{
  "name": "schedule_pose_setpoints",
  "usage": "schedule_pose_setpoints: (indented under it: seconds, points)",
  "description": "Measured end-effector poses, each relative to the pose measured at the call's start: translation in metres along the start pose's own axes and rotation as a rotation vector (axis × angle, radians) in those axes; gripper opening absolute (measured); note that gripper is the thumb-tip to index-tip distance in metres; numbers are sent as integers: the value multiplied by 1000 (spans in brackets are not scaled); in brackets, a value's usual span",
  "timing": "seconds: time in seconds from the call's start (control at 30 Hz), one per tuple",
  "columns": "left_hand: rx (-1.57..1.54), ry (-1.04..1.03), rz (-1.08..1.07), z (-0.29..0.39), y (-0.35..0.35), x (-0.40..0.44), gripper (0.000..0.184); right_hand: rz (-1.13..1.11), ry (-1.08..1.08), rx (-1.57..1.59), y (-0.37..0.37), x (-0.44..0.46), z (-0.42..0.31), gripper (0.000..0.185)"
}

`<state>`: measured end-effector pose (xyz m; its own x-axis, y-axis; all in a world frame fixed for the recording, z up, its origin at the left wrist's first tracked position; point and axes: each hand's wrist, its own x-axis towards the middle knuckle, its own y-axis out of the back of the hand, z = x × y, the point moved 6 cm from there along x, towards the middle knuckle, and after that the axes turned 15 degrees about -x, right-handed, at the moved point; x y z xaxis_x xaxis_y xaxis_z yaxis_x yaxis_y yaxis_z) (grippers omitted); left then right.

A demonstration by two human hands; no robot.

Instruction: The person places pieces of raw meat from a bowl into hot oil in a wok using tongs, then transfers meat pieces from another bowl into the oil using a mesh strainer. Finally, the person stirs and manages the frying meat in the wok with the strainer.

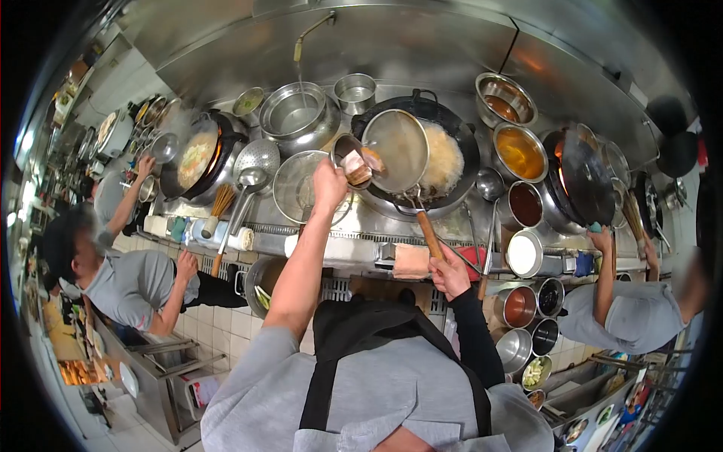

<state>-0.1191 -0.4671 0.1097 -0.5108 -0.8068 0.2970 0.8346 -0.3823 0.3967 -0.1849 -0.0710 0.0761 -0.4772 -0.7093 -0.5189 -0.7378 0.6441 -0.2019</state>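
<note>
My left hand (330, 185) is closed on a small metal bowl (343, 145), which is tilted toward the strainer. Chunks of what looks like meat (355, 165) lie in the bowl, and a browned piece (373, 158) shows at the strainer's edge. My right hand (450, 273) is wrapped round the wooden handle of a fine mesh strainer (395, 151). The strainer is over a large black wok (471, 162), where pale, foaming liquid (442, 160) bubbles. Part of the wok is hidden behind the strainer and bowl.
A wire strainer (290, 188) and perforated ladle (257, 160) lie left. A large pot (299, 108) stands behind. On the right are a ladle (490, 184), a bowl of amber liquid (520, 152) and a flaming wok (591, 181). Co-workers (143, 290) (625, 309) stand on both sides.
</note>
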Motion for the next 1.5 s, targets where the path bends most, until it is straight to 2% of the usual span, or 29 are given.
schedule_pose_setpoints:
  seconds: [0.07,0.13,0.23,0.3,0.4,0.53,0.6,0.67,0.87,1.0,1.2,1.23,1.33,1.4,1.43,1.47,1.5]
  points:
    - [41,-72,24,-17,-23,11,15,-65,-10,90,-3,2,5,64]
    - [-11,4,39,0,-26,12,16,-72,-29,153,-3,8,11,61]
    - [-248,322,80,14,-22,0,13,-42,-57,218,-1,11,14,60]
    - [-460,403,121,-7,-18,-5,12,-7,-46,216,-1,15,14,58]
    - [-665,488,186,-40,1,-23,15,93,10,-23,-4,17,9,60]
    - [-804,568,257,-73,42,-59,15,273,300,-550,-16,35,22,58]
    - [-841,609,312,-82,64,-81,15,321,450,-663,-39,38,29,61]
    - [-857,647,392,-83,89,-101,15,315,435,-743,-66,32,21,63]
    - [-916,639,444,-100,141,-145,13,332,524,-910,-96,21,18,60]
    - [-881,601,407,-105,158,-151,14,429,669,-1020,-106,18,17,56]
    - [-851,597,313,-97,151,-121,13,434,648,-908,-104,1,-1,58]
    - [-853,596,293,-100,146,-113,14,325,405,-716,-109,-15,-20,58]
    - [-739,546,281,-86,127,-81,14,439,688,-836,-85,-12,-8,58]
    - [-464,425,176,-54,104,-51,11,297,443,-585,-66,-1,23,58]
    - [-300,353,115,-40,85,-40,10,259,387,-461,-65,-2,24,59]
    - [-61,183,60,-43,60,-25,13,220,331,-339,-66,-4,24,59]
    - [41,94,54,-19,47,-16,16,171,200,-233,-68,-6,25,61]
